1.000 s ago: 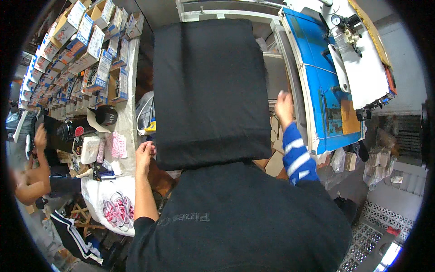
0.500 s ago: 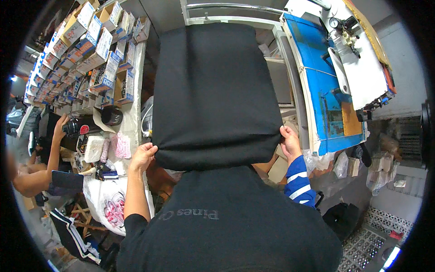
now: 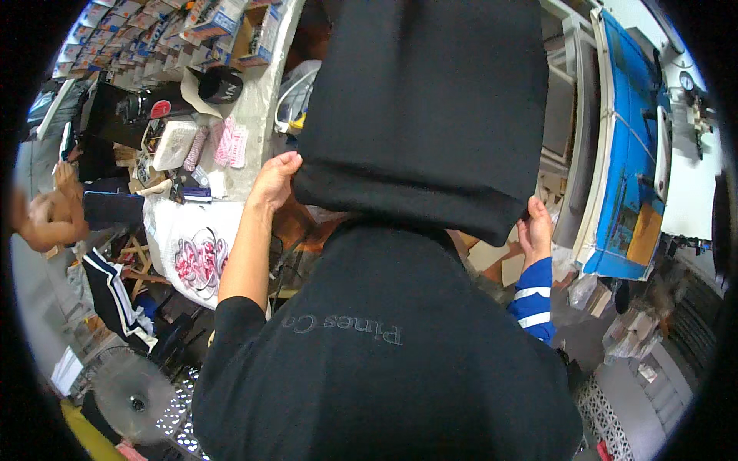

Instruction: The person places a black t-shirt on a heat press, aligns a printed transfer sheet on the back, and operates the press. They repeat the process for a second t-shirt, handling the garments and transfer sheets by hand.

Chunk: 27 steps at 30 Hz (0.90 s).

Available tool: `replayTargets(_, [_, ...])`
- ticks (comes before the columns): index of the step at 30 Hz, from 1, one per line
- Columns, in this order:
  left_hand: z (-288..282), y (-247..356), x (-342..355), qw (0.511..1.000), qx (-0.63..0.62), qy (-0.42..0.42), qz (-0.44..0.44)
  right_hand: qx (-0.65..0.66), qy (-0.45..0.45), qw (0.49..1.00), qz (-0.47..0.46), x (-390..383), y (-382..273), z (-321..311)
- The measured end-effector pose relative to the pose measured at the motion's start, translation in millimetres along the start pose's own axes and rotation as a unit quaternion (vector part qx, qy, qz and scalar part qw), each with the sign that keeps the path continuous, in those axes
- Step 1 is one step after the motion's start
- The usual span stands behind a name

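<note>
The step in hand looks like handling a piece of black cloth (image 3: 423, 107) by its near end, probably to set or straighten that edge. The cloth fills the upper middle of the frame and runs out past the top border, so its far end is out of sight. Its near edge bulges in a soft fold and slopes lower toward the right.

The left hand (image 3: 274, 180), left of centre, has thumb and fingers pinching the cloth's near left edge. The right hand (image 3: 536, 230), right of centre and a little lower, has its fingers closed on the right edge by the near corner (their undersides are hidden, so how much fabric they take up is unclear).

The next move seems to call for an even pull from both hands, bringing the right corner level with the left so the fold flattens without skewing the cloth. What supports the cloth underneath cannot be told.

A cluttered surface (image 3: 265, 107) stands at upper left, bearing open boxes (image 3: 223, 23), and a blue panel (image 3: 615, 146) at upper right, both apart from the hands.
</note>
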<state>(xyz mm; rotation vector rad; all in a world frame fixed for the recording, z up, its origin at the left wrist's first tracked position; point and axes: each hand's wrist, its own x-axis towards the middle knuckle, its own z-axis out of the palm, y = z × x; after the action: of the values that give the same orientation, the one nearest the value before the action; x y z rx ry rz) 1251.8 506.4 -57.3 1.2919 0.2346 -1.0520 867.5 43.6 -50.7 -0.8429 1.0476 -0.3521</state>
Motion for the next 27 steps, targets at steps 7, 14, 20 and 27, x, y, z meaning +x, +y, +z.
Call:
replayTargets(7, [6,0,-4,0.991,-0.095,-0.079,0.046,0.032,-0.040,0.999,-0.002,-9,1,2])
replayTargets(14, [18,4,-4,0.996,-0.065,-0.045,0.048,-0.015,0.045,0.998,-0.035,-10,1,23])
replayTargets(20, [28,-18,16,0.997,0.032,0.006,0.064,-0.031,-0.003,1.000,0.003,-5,23,39])
replayTargets(27, [73,51,46,0.802,0.386,0.240,0.389,-0.453,0.232,0.823,-0.253,38,-51,76])
